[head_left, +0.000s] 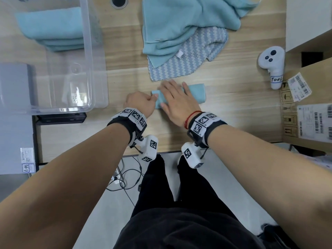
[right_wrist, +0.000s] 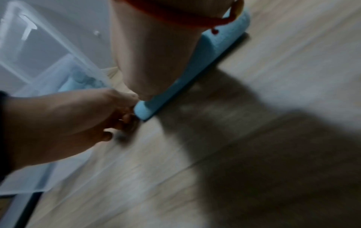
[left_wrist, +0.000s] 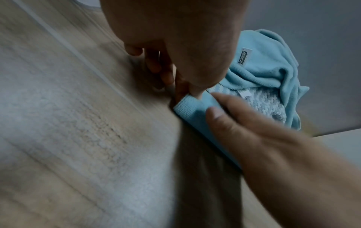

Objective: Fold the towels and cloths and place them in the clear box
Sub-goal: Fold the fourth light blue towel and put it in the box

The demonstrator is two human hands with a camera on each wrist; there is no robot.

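Observation:
A small light-blue cloth (head_left: 196,93), folded into a narrow strip, lies on the wooden table (head_left: 233,108) in front of me. My left hand (head_left: 153,97) pinches its left end between thumb and curled fingers; the left wrist view shows the thumb on the cloth's corner (left_wrist: 186,106). My right hand (head_left: 177,95) lies flat on top with straight fingers and presses it down, its palm (right_wrist: 156,54) over the cloth (right_wrist: 175,94). The clear box (head_left: 89,56) stands to the left with folded blue towels (head_left: 52,31) stacked at its far end.
Behind the folded cloth lies a loose pile: a light-blue towel (head_left: 179,24) over a blue-white zigzag cloth (head_left: 181,66). A white controller (head_left: 272,63) and cardboard boxes (head_left: 309,112) crowd the right edge. A round cable hole (head_left: 119,1) sits at the back.

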